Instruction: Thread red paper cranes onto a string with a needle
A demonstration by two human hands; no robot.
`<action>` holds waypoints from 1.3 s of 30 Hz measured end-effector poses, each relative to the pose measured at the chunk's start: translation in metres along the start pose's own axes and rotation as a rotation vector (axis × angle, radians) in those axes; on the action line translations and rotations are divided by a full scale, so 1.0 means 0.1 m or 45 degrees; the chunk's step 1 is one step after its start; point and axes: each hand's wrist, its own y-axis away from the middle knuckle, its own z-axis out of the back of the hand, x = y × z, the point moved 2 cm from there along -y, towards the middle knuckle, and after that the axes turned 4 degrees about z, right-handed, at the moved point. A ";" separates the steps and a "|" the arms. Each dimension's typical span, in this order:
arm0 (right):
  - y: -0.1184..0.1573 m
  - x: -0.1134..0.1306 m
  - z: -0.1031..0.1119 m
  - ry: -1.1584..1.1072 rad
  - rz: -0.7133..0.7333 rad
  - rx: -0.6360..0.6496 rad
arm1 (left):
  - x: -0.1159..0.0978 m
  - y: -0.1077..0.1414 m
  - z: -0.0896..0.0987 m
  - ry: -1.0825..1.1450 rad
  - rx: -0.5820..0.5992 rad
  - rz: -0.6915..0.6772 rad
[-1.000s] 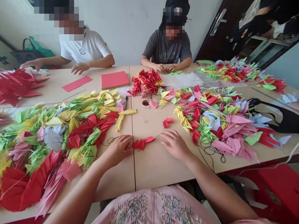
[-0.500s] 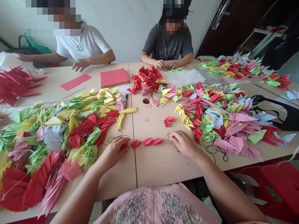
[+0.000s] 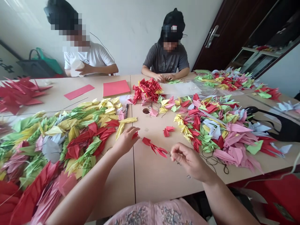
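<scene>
Gently pinching the thin thread [image 3: 174, 155] in the right hand [image 3: 191, 161] and narrowly gripping a small red crane [image 3: 134, 135] in the left hand [image 3: 126, 141], keeping the red paper cranes [image 3: 154, 147] in a line.

Pale worktop [image 3: 150, 181], tables pushed together, seam down the middle, small round hole [image 3: 145, 111] near it. Big mixed heap of origami cranes [image 3: 70, 140] on near left, another big heap [image 3: 211, 125] on right, smaller heap [image 3: 225, 79] far right. Red crane pile [image 3: 147, 90] mid-table, more red cranes [image 3: 18, 97] far left. Also stack of red paper [image 3: 116, 88], loose red strip [image 3: 79, 92], pen [image 3: 127, 110], clear plastic sheet [image 3: 180, 89], loops of black thread [image 3: 214, 161] by right heap.
</scene>
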 end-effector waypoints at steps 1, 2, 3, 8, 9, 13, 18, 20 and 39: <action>0.02 0.03 -0.06 0.000 -0.014 0.077 | 0.01 -0.08 -0.01 -0.026 -0.023 0.007; 0.03 0.05 -0.13 0.030 -0.021 0.174 | 0.04 -0.15 -0.03 -0.057 -0.047 0.021; 0.05 0.05 -0.21 0.084 -0.020 0.274 | 0.07 -0.22 -0.04 -0.095 -0.073 0.046; 0.18 -0.07 -0.48 0.318 -0.009 0.411 | 0.30 -0.42 -0.02 -0.302 -0.170 0.289; 0.20 -0.10 -0.49 0.309 -0.021 0.384 | 0.34 -0.42 0.00 -0.332 -0.167 0.327; 0.26 -0.22 -0.48 0.374 -0.021 0.257 | 0.34 -0.37 0.03 -0.393 -0.104 0.366; 0.24 -0.40 -0.51 0.563 0.048 0.140 | 0.21 -0.22 0.02 -0.355 0.033 0.350; 0.22 -0.48 -0.53 0.623 0.073 0.109 | 0.16 -0.14 0.02 -0.327 0.078 0.339; -0.55 -0.45 -0.55 1.143 0.239 0.310 | 0.11 0.60 0.15 -0.193 0.136 0.269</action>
